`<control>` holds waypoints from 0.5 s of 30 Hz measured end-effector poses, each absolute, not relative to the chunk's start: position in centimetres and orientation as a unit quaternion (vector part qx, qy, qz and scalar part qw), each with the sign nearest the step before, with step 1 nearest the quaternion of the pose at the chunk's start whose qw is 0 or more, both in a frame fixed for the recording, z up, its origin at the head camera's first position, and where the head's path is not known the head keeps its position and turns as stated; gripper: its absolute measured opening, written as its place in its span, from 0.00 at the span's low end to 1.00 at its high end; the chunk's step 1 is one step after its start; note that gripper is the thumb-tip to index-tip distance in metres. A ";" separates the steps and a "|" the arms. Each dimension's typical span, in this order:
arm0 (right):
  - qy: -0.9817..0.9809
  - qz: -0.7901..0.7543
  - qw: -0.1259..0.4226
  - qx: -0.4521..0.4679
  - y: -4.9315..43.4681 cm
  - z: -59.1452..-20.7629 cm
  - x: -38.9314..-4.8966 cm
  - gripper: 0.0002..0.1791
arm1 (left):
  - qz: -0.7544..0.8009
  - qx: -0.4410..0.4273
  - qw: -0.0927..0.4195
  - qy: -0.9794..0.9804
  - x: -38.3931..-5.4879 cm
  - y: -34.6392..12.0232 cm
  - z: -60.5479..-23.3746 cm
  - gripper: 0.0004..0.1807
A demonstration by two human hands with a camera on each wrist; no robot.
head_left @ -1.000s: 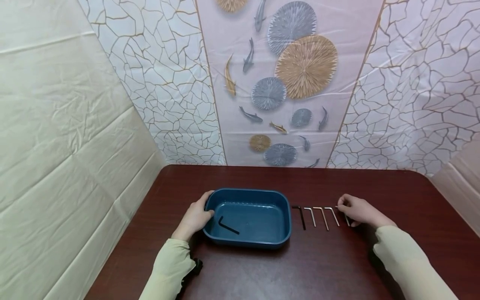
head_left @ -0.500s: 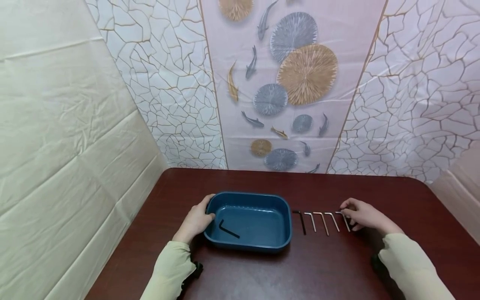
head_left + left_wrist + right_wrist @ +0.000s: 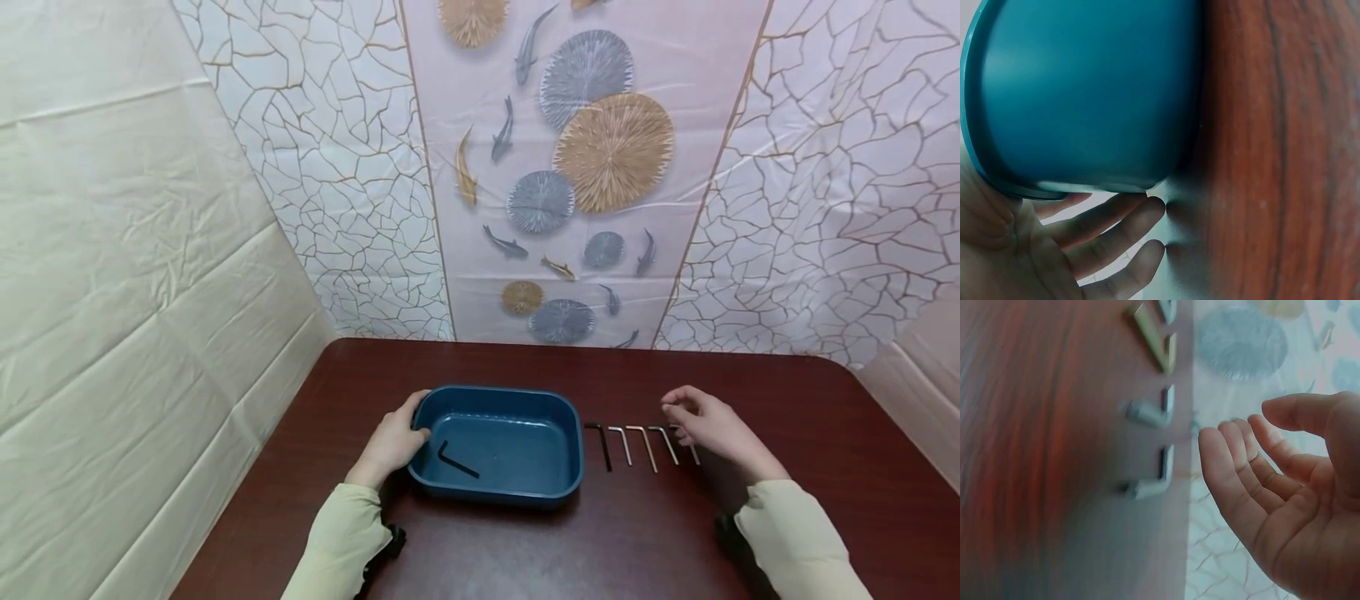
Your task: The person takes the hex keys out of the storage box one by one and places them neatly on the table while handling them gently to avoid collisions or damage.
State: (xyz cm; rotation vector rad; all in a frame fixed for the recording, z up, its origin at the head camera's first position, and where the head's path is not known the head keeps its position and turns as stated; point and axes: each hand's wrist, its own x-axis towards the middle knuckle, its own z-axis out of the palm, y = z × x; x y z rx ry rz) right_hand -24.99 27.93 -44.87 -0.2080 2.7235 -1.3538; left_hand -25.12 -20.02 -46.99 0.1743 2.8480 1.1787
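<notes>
My left hand [image 3: 392, 443] grips the left end of a blue rectangular tray [image 3: 517, 493], thumb over the rim and fingers against the outer wall. In the left wrist view the tray [image 3: 1085, 94] fills much of the picture above the fingers. A black hex key [image 3: 459, 463] lies inside the tray at the left. Holding nothing, my right hand [image 3: 712, 427] hovers over the right end of a row of hex keys, partly hiding the rightmost silver hex key [image 3: 695, 456]. In the right wrist view that silver hex key [image 3: 1154, 486] lies apart from the relaxed fingers.
Right of the tray, the row on the dark red table [image 3: 600, 550] also holds a black hex key [image 3: 605, 448], a short silver hex key [image 3: 625, 445], a gold hex key [image 3: 647, 448] and another silver hex key [image 3: 667, 447]. A patterned cloth [image 3: 360, 208] hangs behind.
My right hand has let go of the rightmost silver hex key, then lifted and shifted left. My left hand keeps its place on the tray. The head view has tipped slightly upward.
</notes>
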 end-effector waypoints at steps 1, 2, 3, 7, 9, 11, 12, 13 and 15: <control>0.891 -0.447 0.041 -0.070 27.5 -44.7 -25.0 0.18 | 0.380 0.057 0.027 0.923 -25.1 -20.1 -47.0 0.34; 0.889 -0.450 0.035 -0.073 27.1 -44.5 -25.0 0.17 | 0.379 0.056 0.029 0.923 -25.1 -20.1 -47.0 0.34; 0.888 -0.452 0.032 -0.072 26.6 -44.3 -25.1 0.17 | 0.379 0.055 0.030 0.923 -25.1 -20.2 -47.1 0.34; 0.890 -0.450 0.014 -0.077 24.9 -43.7 -25.0 0.16 | 0.383 0.052 0.033 0.921 -25.1 -20.3 -47.2 0.35; 0.888 -0.452 0.008 -0.081 24.1 -43.4 -25.0 0.16 | 0.387 0.056 0.032 0.920 -25.2 -20.3 -47.3 0.35; 0.888 -0.452 0.002 -0.082 23.4 -43.1 -24.8 0.15 | 0.390 0.059 0.031 0.918 -25.2 -20.3 -47.5 0.35; 0.887 -0.455 0.000 -0.083 23.1 -43.0 -24.7 0.15 | 0.393 0.059 0.032 0.917 -25.3 -20.3 -47.5 0.35; 0.886 -0.457 -0.001 -0.085 22.7 -42.9 -24.7 0.15 | 0.394 0.061 0.031 0.916 -25.3 -20.3 -47.5 0.35; 0.883 -0.461 -0.003 -0.092 21.9 -42.7 -24.6 0.14 | 0.396 0.062 0.027 0.916 -25.4 -20.3 -47.4 0.34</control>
